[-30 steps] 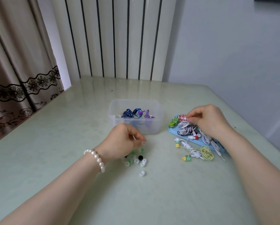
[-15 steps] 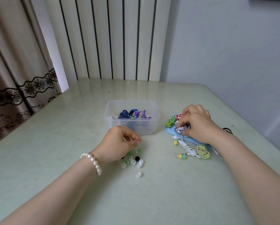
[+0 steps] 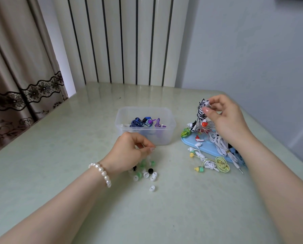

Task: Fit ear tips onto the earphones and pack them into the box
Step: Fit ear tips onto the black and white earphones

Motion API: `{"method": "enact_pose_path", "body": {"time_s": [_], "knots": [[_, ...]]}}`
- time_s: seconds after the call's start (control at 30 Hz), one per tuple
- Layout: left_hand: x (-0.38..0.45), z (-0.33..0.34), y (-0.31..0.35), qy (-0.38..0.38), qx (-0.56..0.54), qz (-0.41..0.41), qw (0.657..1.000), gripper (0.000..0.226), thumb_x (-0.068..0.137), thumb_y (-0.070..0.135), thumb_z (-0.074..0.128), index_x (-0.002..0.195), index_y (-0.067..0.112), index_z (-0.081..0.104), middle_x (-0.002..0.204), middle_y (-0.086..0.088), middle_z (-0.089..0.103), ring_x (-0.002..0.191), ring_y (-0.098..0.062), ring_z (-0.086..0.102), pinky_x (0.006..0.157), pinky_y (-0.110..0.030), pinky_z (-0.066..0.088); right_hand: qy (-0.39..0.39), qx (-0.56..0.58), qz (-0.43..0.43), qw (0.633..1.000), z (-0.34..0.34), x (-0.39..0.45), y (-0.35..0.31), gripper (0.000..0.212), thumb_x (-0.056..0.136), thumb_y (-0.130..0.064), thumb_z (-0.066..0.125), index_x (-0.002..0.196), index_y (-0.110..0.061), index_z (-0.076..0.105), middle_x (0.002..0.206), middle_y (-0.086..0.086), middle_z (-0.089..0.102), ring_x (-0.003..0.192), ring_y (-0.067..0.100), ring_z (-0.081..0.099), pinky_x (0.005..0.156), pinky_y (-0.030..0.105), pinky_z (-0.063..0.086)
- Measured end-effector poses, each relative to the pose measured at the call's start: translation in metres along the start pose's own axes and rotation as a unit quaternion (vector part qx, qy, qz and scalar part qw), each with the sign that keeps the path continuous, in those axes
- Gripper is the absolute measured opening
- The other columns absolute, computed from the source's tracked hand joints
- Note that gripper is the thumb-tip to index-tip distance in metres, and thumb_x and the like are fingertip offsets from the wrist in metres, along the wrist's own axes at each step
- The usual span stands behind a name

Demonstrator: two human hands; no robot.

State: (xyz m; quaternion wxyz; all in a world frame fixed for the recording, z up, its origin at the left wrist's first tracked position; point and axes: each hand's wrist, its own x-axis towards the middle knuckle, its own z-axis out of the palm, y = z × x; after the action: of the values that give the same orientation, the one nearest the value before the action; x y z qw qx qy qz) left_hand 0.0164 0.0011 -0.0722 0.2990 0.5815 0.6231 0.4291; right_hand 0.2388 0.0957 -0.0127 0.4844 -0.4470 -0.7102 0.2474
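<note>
Earphones, black-and-white, dangle straight below your right hand's pinching fingers, above the blue tray; your left hand pinches over the ear tips, box just beyond.

1. A single head-worn camera looked forward and down from above the near edge of the counter.
2. It faced the far wall, with the striped radiator panel straight ahead and a curtain at the left edge.
3. Both forearms entered from the bottom corners, close to the lens.
4. The wide angle bowed the counter's edges; no second view existed.
</note>
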Motion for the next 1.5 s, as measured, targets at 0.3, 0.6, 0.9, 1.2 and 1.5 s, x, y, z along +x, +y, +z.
{"method": "enact_pose_path", "body": {"time_s": [0.3, 0.6, 0.9, 1.2, 1.5], "knots": [[0.001, 0.001, -0.001, 0.002, 0.002, 0.012, 1.000, 0.020, 0.077, 0.012, 0.072, 0.064, 0.027, 0.067, 0.066, -0.002, 0.065, 0.042, 0.001, 0.048, 0.050, -0.017, 0.040, 0.131, 0.088, -0.054, 0.986, -0.002, -0.003, -0.006, 0.039, 0.076, 0.001, 0.069, 0.096, -0.023, 0.047, 0.085, -0.011, 0.052, 0.065, -0.011, 0.053, 0.061, 0.007, 0.043], [0.001, 0.002, 0.001, 0.004, -0.006, 0.007, 1.000, 0.021, 0.077, 0.012, 0.072, 0.063, 0.028, 0.067, 0.065, -0.001, 0.064, 0.048, -0.007, 0.050, 0.053, -0.024, 0.045, 0.114, 0.234, 0.017, 0.965, -0.006, 0.001, -0.007, 0.020, 0.083, 0.002, 0.061, 0.093, -0.015, 0.055, 0.080, 0.006, 0.052, 0.065, 0.004, 0.064, 0.068, 0.023, 0.057], [-0.002, 0.004, 0.006, 0.003, -0.080, -0.003, 0.997, 0.016, 0.080, 0.010, 0.070, 0.070, 0.023, 0.069, 0.072, -0.006, 0.068, 0.061, -0.013, 0.056, 0.064, -0.034, 0.049, -0.044, 0.343, 0.193, 0.918, 0.005, -0.007, -0.011, 0.017, 0.087, -0.013, 0.058, 0.079, -0.010, 0.044, 0.077, 0.013, 0.056, 0.051, 0.023, 0.067, 0.045, 0.023, 0.053], [-0.006, 0.001, 0.025, -0.065, -0.357, -0.077, 0.929, 0.024, 0.093, 0.014, 0.047, 0.113, 0.018, 0.059, 0.116, -0.009, 0.063, 0.089, -0.027, 0.067, 0.083, -0.036, 0.053, -0.255, 0.418, 0.218, 0.844, 0.022, -0.026, -0.016, 0.025, 0.064, 0.014, 0.058, 0.073, -0.006, 0.047, 0.072, 0.015, 0.065, 0.072, 0.032, 0.069, 0.065, 0.034, 0.058], [-0.011, 0.001, 0.029, -0.183, -0.412, -0.128, 0.883, 0.024, 0.091, -0.003, 0.041, 0.105, -0.002, 0.061, 0.094, -0.015, 0.070, 0.080, -0.020, 0.070, 0.073, -0.026, 0.057, -0.345, 0.380, 0.202, 0.834, 0.029, -0.036, -0.015, 0.026, 0.061, 0.008, 0.052, 0.066, -0.015, 0.061, 0.075, 0.004, 0.059, 0.066, 0.017, 0.063, 0.062, 0.031, 0.056]]}}
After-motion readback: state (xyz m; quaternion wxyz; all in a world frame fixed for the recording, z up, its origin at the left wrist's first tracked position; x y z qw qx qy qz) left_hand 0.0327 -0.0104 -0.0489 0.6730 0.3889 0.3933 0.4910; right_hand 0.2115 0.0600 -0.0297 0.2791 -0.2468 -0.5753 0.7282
